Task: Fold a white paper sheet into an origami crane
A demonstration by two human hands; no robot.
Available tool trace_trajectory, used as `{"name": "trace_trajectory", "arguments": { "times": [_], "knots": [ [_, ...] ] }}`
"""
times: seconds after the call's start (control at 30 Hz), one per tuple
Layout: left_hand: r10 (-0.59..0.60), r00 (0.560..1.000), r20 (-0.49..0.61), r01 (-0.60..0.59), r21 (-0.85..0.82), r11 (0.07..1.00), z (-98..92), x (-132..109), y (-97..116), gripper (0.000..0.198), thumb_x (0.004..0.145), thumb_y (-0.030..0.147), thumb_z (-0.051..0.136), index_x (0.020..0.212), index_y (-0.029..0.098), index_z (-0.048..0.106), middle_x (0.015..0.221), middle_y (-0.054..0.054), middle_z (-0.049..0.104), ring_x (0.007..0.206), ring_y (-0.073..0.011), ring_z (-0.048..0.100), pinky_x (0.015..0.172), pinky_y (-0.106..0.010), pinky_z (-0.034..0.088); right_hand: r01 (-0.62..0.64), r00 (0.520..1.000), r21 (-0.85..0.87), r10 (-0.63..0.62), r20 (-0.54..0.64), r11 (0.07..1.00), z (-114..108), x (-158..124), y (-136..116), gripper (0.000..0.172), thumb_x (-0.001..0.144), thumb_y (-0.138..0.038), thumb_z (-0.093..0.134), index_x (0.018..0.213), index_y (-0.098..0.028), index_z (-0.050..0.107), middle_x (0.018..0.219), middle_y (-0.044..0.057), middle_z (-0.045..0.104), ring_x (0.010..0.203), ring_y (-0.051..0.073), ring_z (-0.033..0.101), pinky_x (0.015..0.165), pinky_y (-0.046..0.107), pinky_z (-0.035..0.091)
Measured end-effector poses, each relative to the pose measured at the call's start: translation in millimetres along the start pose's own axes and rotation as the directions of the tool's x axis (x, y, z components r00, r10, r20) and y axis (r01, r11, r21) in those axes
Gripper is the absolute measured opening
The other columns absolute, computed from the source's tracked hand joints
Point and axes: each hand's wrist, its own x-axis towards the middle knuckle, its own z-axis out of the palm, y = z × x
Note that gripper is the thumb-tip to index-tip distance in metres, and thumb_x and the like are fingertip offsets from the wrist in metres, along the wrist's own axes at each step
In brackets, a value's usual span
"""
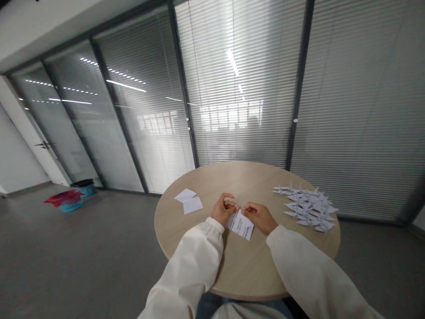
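A small sheet of printed paper (241,226) lies in front of me, its far edge between my two hands. My left hand (225,208) pinches that edge from the left, thumb and finger together. From the right, my right hand (259,216) grips the same edge close by, so the fingertips of both hands almost meet. Dark lines of print show on the near part of the sheet. The fingers hide the far edge, and I cannot tell whether it is folded there.
Two white paper squares (189,200) lie overlapping on the left of the round wooden table (239,279). Several folded paper cranes (308,206) are grouped on the right. Two bins, one with a red liner (64,198), stand on the floor by the glass partition (239,79).
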Motion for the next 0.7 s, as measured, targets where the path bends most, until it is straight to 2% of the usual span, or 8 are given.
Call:
{"name": "trace_trajectory", "arguments": {
  "times": [0.23, 0.43, 0.7],
  "knots": [
    [0.008, 1.000, 0.022, -0.008, 0.018, 1.000, 0.1, -0.5, -1.9, 0.049, 0.055, 0.028, 0.075, 0.093, 0.018, 0.046, 0.063, 0.002, 0.062, 0.049, -0.0093, 0.055, 0.045, -0.017, 0.038, 0.007, 1.000, 0.032, -0.007, 0.006, 0.999, 0.5, -1.2, 1.0, 0.019, 0.076, -0.033, 0.055, 0.074, -0.016, 0.062, 0.068, 0.003, 0.067, 0.062, 0.014, 0.060, 0.058, 0.023, 0.046],
    [-0.005, 1.000, 0.002, 0.005, 0.009, 1.000, 1.4, -0.9, 2.0, 0.056, 0.054, 0.031, 0.076, 0.098, 0.018, 0.045, 0.061, 0.003, 0.062, 0.047, -0.0095, 0.055, 0.045, -0.018, 0.039, 0.009, 1.000, -0.007, -0.009, -0.006, 1.000, -2.0, -1.1, -3.0, 0.019, 0.075, -0.033, 0.055, 0.073, -0.017, 0.063, 0.069, 0.004, 0.067, 0.063, 0.015, 0.060, 0.060, 0.024, 0.046],
    [0.014, 1.000, -0.004, -0.014, -0.002, 1.000, 1.2, -1.9, 3.0, 0.052, 0.053, 0.031, 0.076, 0.092, 0.018, 0.045, 0.061, 0.002, 0.062, 0.047, -0.0097, 0.055, 0.044, -0.017, 0.036, -0.027, 1.000, -0.016, 0.027, 0.008, 1.000, -0.8, -1.4, -6.3, 0.018, 0.075, -0.033, 0.055, 0.070, -0.016, 0.061, 0.067, 0.003, 0.066, 0.061, 0.014, 0.060, 0.059, 0.023, 0.045]
  ]
}}
